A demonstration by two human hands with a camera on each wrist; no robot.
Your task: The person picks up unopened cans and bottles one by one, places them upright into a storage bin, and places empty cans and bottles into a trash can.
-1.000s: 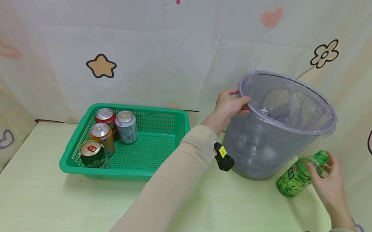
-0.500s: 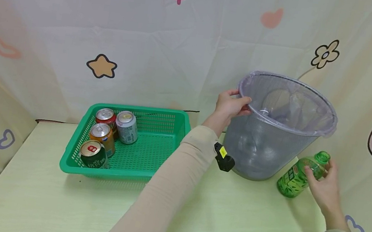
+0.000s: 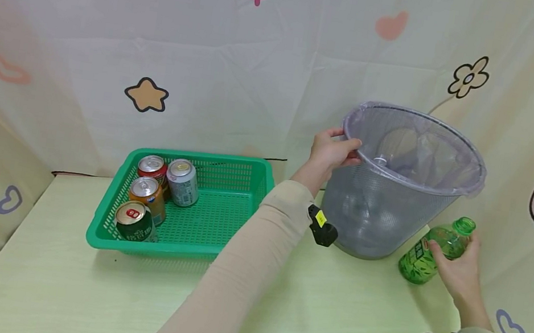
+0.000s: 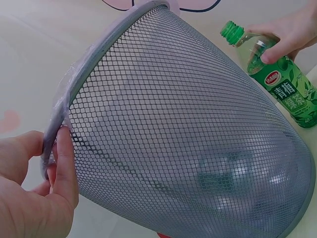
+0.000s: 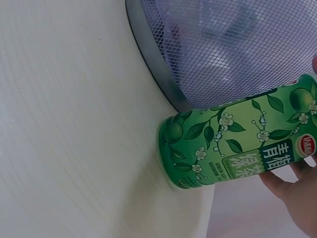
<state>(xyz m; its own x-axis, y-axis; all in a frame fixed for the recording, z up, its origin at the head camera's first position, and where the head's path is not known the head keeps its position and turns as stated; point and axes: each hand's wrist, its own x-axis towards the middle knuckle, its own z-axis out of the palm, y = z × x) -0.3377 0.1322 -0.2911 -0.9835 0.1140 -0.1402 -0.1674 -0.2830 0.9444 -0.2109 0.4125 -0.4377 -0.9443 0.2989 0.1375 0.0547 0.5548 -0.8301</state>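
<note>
My left hand [image 3: 329, 152] pinches the lined rim of a grey wire-mesh wastebasket [image 3: 369, 213] between thumb and fingers; the left wrist view shows this grip on the rim [image 4: 94, 69] close up. A thin, see-through bin liner [image 3: 432, 151] folds over the edge. To the right of the basket, my right hand [image 3: 458, 273] grips a green tea bottle [image 3: 419, 263] around its upper part. The bottle stands on the table, its base beside the basket's foot. In the right wrist view, the bottle's label [image 5: 237, 136] shows leaves, blossoms and green plums. Shiny, clear shapes show through the mesh.
On the left stands a green plastic basket [image 3: 212, 253] with several drink cans, among them a silver can [image 3: 182, 184], an orange can [image 3: 147, 197] and a dark green can [image 3: 134, 221]. A patterned curtain [image 3: 260, 73] hangs behind the pale table [image 3: 326, 325].
My right hand has shifted slightly left and settled around the bottle, its thumb now lower on the bottle's side. The left hand, wastebasket and green basket have stayed put.
</note>
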